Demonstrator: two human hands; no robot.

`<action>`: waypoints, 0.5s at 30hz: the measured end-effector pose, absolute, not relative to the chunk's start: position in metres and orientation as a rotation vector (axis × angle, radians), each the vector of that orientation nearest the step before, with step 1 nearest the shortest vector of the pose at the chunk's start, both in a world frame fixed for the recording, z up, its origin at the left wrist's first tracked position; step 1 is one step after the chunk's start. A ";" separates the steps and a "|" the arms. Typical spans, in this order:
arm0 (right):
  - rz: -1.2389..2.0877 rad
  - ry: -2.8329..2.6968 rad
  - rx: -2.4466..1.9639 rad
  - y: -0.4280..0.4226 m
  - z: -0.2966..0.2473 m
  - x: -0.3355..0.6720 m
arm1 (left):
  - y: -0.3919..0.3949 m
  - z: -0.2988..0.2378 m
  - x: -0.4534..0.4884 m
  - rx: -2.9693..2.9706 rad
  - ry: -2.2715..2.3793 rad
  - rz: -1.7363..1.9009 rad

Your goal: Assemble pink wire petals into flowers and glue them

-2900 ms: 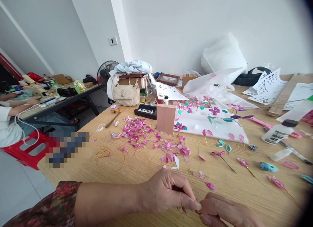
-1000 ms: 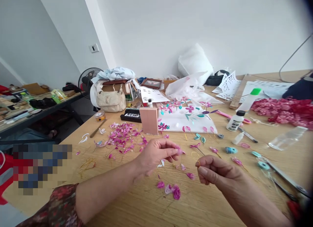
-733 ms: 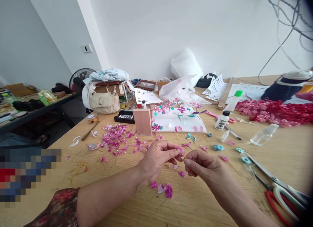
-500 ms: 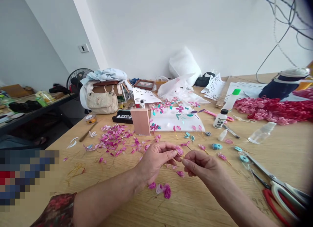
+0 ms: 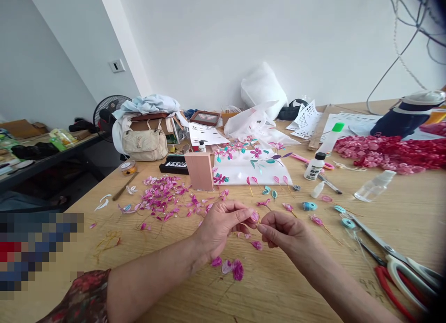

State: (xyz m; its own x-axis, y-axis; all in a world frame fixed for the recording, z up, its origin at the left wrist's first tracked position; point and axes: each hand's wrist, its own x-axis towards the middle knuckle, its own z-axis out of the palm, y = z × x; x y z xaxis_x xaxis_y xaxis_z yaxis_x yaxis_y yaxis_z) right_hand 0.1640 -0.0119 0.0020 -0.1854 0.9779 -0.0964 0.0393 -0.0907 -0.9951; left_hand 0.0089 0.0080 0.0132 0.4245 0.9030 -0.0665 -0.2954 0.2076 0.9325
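My left hand [image 5: 223, 223] pinches a small pink wire-edged petal [image 5: 255, 216] between thumb and fingers, above the middle of the table. Close beside it, my right hand [image 5: 282, 230] is closed with thumb and forefinger on the petal's thin yellow stem. Below the hands lie a few magenta fabric petals [image 5: 237, 270]. Pink flower pieces with yellow stems, such as a pink bud [image 5: 317, 221], rest to the right. A loose heap of pink petals [image 5: 163, 195] spreads to the left of my left hand.
Large scissors [image 5: 386, 248] with red and white handles lie at the right. Behind the hands are a pink block [image 5: 199, 171], a white sheet with finished flowers [image 5: 237, 174], a black-capped bottle [image 5: 315, 166] and a spray bottle [image 5: 375, 186]. A beige bag [image 5: 144, 142] stands at the back left.
The petal has turned slightly and shifted a little left between my fingers. Both hands keep nearly the same place and grip; the camera view has moved slightly.
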 end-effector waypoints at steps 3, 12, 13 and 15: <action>1.349 -1.377 -1.177 -0.015 0.001 0.164 | 0.009 0.012 0.007 1.004 0.708 0.953; 1.573 -1.232 -0.966 -0.021 0.000 0.166 | 0.004 0.011 0.005 0.914 0.587 0.938; 1.590 -1.218 -0.940 -0.021 -0.002 0.166 | 0.003 0.009 0.006 0.883 0.557 0.929; 1.585 -1.206 -0.916 -0.021 -0.005 0.166 | 0.002 0.006 0.008 0.830 0.497 0.912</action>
